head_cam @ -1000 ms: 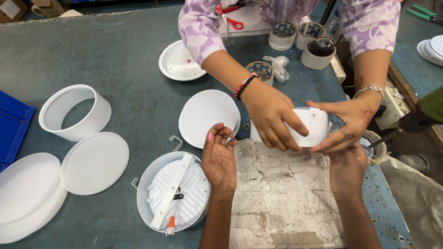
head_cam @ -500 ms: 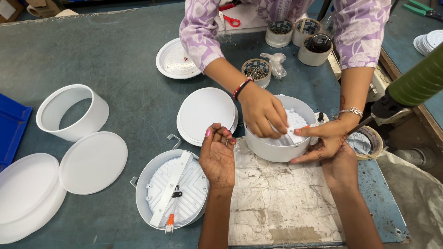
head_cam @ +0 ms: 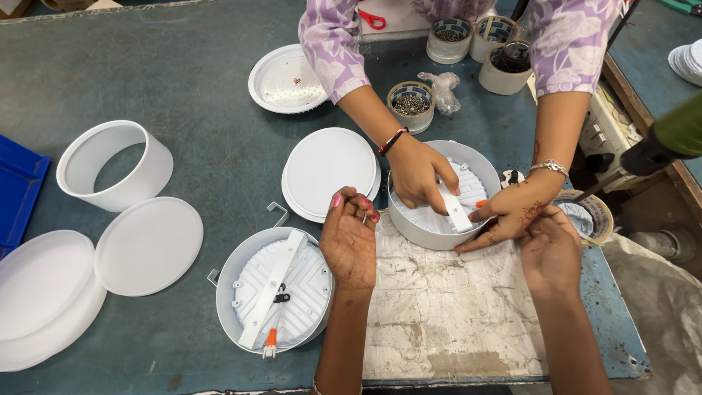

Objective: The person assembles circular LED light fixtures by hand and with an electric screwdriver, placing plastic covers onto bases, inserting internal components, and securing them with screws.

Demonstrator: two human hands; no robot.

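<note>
From the head camera, the person's left hand (head_cam: 349,240) lies flat and open, palm down, on the tabletop (head_cam: 183,88), its fingers loosely spread and holding nothing; it rests against the right rim of a round white lamp housing (head_cam: 272,291) that lies back-side up near the middle, with a white bar across its ribbed back and an orange-tipped wire at its near edge. The person's right hand (head_cam: 550,252) sits further right on a worn pale mat (head_cam: 453,314); it is seen from the back, holds nothing that shows, and whether it is open or closed cannot be told. Just beyond it, touching or nearly so, is a co-worker's hand (head_cam: 512,213) marked with henna, and the co-worker's other hand (head_cam: 418,172), with a beaded bracelet at the wrist, presses a white strip inside a second round housing (head_cam: 439,194), which stands on the far edge of the mat between the two people. A white round cover (head_cam: 327,170) lies just left of that housing. Further left stand a white ring (head_cam: 113,164) and two flat white discs (head_cam: 148,245), one on a stack at the near left edge. On the far side are a shallow white dish (head_cam: 287,79), a small cup of screws (head_cam: 411,106) and several other small tubs (head_cam: 504,69).
</note>
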